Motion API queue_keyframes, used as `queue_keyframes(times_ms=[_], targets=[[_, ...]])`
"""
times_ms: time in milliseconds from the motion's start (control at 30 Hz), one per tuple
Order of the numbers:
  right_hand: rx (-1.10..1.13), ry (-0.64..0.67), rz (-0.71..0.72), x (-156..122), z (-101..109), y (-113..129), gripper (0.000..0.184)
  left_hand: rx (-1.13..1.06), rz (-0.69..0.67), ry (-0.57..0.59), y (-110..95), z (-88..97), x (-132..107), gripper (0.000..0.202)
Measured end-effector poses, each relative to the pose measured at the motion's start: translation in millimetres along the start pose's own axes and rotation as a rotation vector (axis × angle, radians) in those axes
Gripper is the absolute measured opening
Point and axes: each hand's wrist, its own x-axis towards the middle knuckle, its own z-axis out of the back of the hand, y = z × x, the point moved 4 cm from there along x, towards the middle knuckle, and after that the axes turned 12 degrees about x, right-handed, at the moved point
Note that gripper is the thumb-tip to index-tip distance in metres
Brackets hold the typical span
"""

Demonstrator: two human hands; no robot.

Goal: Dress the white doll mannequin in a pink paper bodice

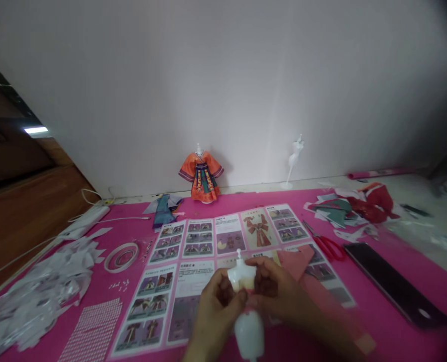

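Both hands are closed around a small white dress-form mannequin, held upright at the near edge of the view, over the lower part of a printed instruction sheet. The left hand grips one side of its torso and the right hand the other, with fingers and thumbs meeting near the waist. A pale cream piece covers the bust and a pink strip shows at the middle, partly hidden by the thumbs. A salmon-pink fabric piece lies on the sheet beside the right hand.

The sheet rests on a bright pink cover spread over the table. To its right are red-handled scissors, a dark phone and, farther back, a heap of red, green and white fabric scraps. On the left lie a tape roll, a sheet of small gems and a pile of crumpled white pieces. Near the wall stand a mannequin in an orange robe and a bare white mannequin on a thin stand.
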Motion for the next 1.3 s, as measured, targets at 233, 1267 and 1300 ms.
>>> queue_keyframes(times_ms=[233,1267,1300], targets=[[0.024,-0.005,0.025,1,6,0,0.026,-0.014,-0.011,0.057,8,2.8,1,0.024],[0.073,0.045,-0.046,2,13,-7,0.036,-0.017,0.027,0.057,-10,2.1,-5,0.018],[0.084,0.049,-0.044,1,12,-6,0.036,-0.006,0.032,0.044,-8,1.8,-5,0.018]])
